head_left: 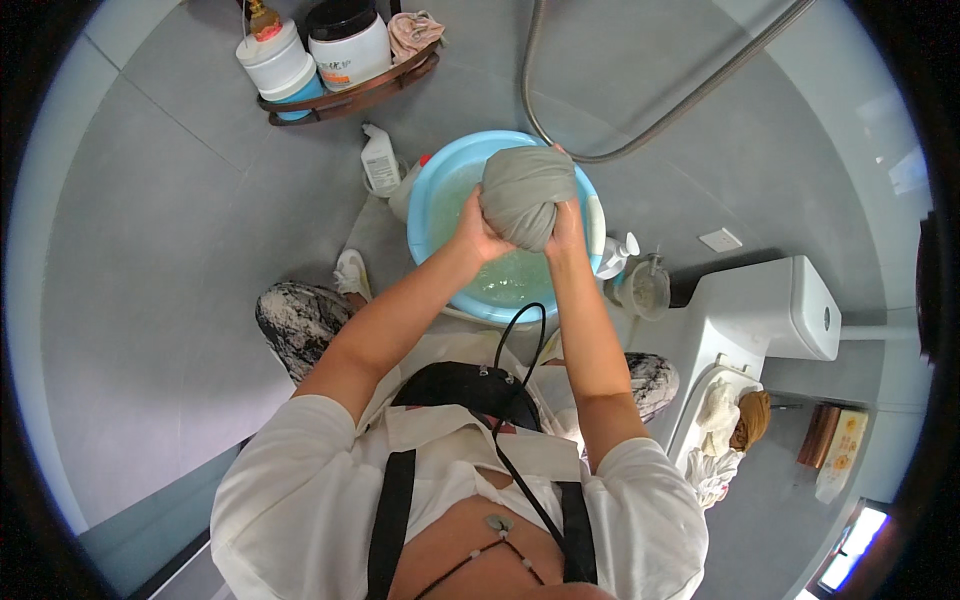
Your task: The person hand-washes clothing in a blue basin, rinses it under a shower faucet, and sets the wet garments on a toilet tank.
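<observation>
A bunched grey-green cloth (528, 190), rolled into a smooth wet-looking ball, is held up over a light blue basin (421, 215). On its left side my left hand (480, 228) grips it, fingers partly hidden by the cloth. From the right my right hand (566, 222) holds it, with a fingertip showing at the top edge. Water (510, 280) with some bubbles lies in the basin below. The cloth's underside is hidden from view.
A white bottle (380, 160) stands left of the basin; a pump bottle (617, 256) and clear jug (650, 288) stand right. A metal hose (640, 141) hangs behind. A toilet (765, 310) with cloths on its lid is at right. A corner shelf (350, 98) holds tubs.
</observation>
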Available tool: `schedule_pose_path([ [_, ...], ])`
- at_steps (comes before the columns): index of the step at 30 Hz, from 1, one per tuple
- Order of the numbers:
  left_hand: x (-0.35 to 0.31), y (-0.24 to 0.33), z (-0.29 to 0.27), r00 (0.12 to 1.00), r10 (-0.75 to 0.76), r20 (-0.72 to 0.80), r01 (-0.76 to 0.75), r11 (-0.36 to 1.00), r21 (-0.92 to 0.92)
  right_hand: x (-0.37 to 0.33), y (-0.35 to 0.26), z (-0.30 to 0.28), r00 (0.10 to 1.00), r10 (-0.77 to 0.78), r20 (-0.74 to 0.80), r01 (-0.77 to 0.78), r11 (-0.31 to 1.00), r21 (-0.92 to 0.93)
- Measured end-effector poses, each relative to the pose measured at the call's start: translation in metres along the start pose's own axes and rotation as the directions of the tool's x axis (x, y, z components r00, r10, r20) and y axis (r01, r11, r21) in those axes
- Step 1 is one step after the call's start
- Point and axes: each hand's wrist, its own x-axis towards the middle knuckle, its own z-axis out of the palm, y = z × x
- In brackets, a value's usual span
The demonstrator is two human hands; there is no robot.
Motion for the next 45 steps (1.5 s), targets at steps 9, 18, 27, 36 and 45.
schedule_pose_path([
  [9, -0.001, 0.006, -0.003, 0.973, 0.221, 0.066, -0.225, 0.972, 0.060, -0.041, -0.035, -0.016, 0.955, -0.125, 0.270, 0.238, 0.864, -0.443],
  [18, -0.018, -0.026, 0.037, 0.704, 0.700, 0.116, -0.678, 0.615, 0.402, -0.032, -0.011, 0.002, 0.960, -0.049, -0.275, 0.126, 0.954, 0.271],
  [27, -0.014, -0.013, 0.033, 0.303, 0.678, 0.670, -0.809, -0.189, 0.557, -0.021, 0.005, -0.011, 0.925, 0.346, -0.159, -0.209, 0.810, 0.548],
  [36, -0.024, -0.011, 0.026, 0.217, 0.620, 0.754, -0.831, -0.288, 0.475, -0.029, -0.016, -0.014, 0.860, 0.497, 0.114, -0.495, 0.760, 0.420],
  [45, -0.011, -0.003, 0.024, -0.045, -0.066, 0.997, -0.782, -0.619, -0.076, 0.034, -0.030, -0.055, 0.751, 0.583, 0.311, -0.626, 0.778, 0.054],
])
